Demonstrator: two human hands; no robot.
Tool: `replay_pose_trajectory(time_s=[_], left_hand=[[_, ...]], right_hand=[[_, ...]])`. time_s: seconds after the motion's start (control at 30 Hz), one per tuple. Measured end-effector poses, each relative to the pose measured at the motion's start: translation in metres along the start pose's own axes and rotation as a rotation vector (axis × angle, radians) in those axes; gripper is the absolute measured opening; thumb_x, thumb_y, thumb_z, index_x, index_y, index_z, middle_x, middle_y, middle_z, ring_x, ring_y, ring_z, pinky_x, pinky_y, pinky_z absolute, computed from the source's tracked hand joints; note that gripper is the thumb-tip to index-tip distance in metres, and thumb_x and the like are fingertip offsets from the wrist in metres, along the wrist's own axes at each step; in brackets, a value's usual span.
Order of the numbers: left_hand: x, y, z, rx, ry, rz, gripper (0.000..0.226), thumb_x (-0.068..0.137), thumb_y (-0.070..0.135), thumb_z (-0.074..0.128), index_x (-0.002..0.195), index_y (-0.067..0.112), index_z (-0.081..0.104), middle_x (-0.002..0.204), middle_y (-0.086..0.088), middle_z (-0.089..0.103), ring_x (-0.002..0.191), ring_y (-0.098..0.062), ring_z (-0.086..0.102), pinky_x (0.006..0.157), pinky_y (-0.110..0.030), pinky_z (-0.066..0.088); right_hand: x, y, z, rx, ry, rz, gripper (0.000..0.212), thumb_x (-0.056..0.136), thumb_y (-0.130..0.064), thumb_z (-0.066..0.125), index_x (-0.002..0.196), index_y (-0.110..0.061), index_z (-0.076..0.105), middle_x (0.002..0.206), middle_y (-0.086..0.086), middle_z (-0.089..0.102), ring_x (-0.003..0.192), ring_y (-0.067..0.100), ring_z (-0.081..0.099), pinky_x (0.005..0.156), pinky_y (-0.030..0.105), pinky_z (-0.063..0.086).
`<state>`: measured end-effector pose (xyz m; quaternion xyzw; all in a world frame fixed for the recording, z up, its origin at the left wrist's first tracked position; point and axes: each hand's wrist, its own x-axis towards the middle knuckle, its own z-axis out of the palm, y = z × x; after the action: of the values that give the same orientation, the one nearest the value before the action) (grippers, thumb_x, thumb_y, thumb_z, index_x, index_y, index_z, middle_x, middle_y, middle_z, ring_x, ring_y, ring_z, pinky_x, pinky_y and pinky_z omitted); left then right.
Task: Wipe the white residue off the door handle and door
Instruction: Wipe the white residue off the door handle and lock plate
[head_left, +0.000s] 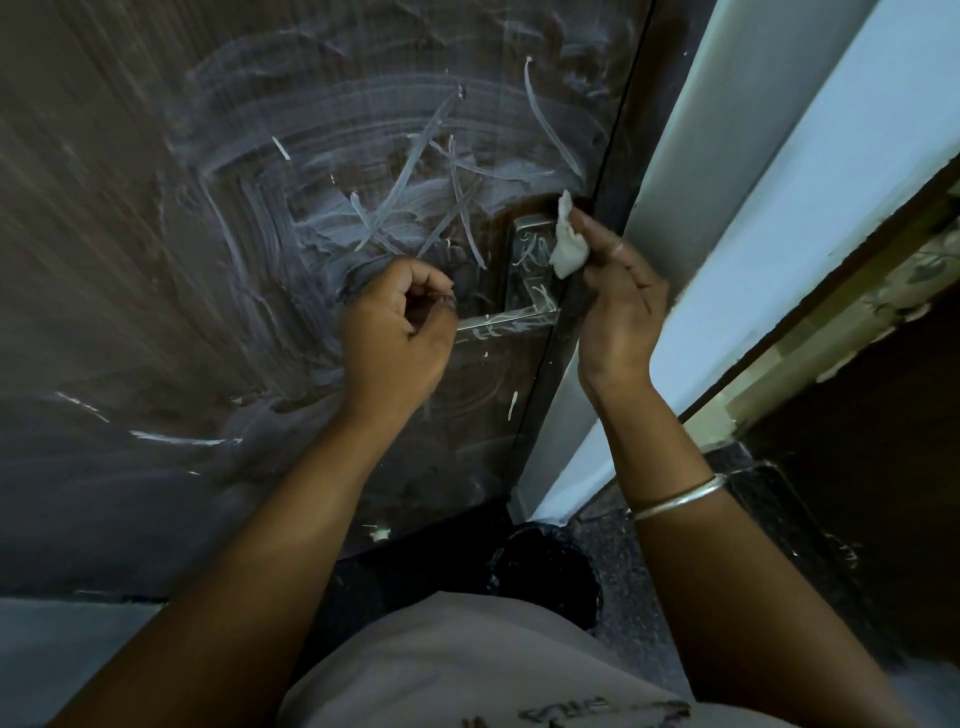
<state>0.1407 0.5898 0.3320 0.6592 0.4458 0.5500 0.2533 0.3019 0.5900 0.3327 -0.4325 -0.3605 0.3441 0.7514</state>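
A dark brown door (156, 234) fills the left and middle of the view, smeared with white residue (322, 171) in broad swirls and thin streaks. Its metal lever handle (511, 322) and back plate (530, 254) carry white marks too. My right hand (618, 306) pinches a small white wipe (566, 244) against the right edge of the plate. My left hand (395, 332) is curled around the free end of the lever, fingers closed over it; the lever's tip is hidden under the hand.
A pale blue-white door frame (753, 208) runs diagonally just right of my right hand. A black bin (545, 571) stands on the dark speckled floor (649, 571) below the handle. A metal bangle (680, 499) sits on my right wrist.
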Motion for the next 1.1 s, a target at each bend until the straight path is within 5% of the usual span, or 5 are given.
replay_pose_trajectory(time_s=[0.17, 0.37, 0.67, 0.93, 1.1], left_hand=[[0.000, 0.000, 0.000, -0.016, 0.013, -0.028, 0.016, 0.078, -0.003, 0.057, 0.081, 0.013, 0.059, 0.076, 0.010, 0.059, 0.068, -0.009, 0.057, 0.063, -0.019, 0.047], [-0.003, -0.004, 0.003, -0.002, 0.000, -0.009, 0.013, 0.078, -0.001, 0.058, 0.082, 0.011, 0.059, 0.078, 0.012, 0.058, 0.073, 0.002, 0.057, 0.068, -0.010, 0.045], [-0.006, -0.008, -0.001, -0.004, -0.024, -0.034, 0.009, 0.080, 0.004, 0.057, 0.082, 0.012, 0.058, 0.075, 0.012, 0.057, 0.067, 0.001, 0.055, 0.064, -0.011, 0.043], [-0.014, -0.011, 0.000, -0.279, 0.121, -0.299, 0.015, 0.085, 0.026, 0.051, 0.071, 0.026, 0.056, 0.066, 0.007, 0.056, 0.060, -0.002, 0.053, 0.053, -0.019, 0.044], [-0.018, -0.011, 0.000, -0.346, 0.155, -0.368, 0.022, 0.085, 0.036, 0.044, 0.073, 0.025, 0.059, 0.074, 0.008, 0.061, 0.070, -0.004, 0.058, 0.057, -0.021, 0.048]], right_hand=[[-0.008, 0.020, -0.008, 0.007, 0.087, 0.206, 0.035, 0.092, 0.006, 0.034, 0.110, 0.003, 0.063, 0.109, 0.014, 0.067, 0.107, 0.027, 0.061, 0.097, 0.036, 0.048], [0.005, 0.009, -0.005, 0.044, -0.023, 0.042, 0.043, 0.093, -0.002, 0.033, 0.099, -0.022, 0.070, 0.102, -0.004, 0.071, 0.108, 0.020, 0.061, 0.091, 0.027, 0.049], [-0.011, 0.031, -0.016, -0.045, 0.060, 0.242, 0.037, 0.094, -0.001, 0.034, 0.103, -0.009, 0.069, 0.095, -0.004, 0.072, 0.099, 0.015, 0.064, 0.082, 0.021, 0.050], [-0.008, 0.038, -0.016, -0.029, 0.041, 0.168, 0.044, 0.093, 0.003, 0.030, 0.106, -0.016, 0.067, 0.113, 0.011, 0.065, 0.113, 0.029, 0.058, 0.103, 0.042, 0.043], [-0.008, 0.038, -0.019, -0.147, 0.034, 0.158, 0.036, 0.096, 0.000, 0.036, 0.107, -0.014, 0.067, 0.099, -0.008, 0.070, 0.100, 0.009, 0.064, 0.083, 0.017, 0.048]])
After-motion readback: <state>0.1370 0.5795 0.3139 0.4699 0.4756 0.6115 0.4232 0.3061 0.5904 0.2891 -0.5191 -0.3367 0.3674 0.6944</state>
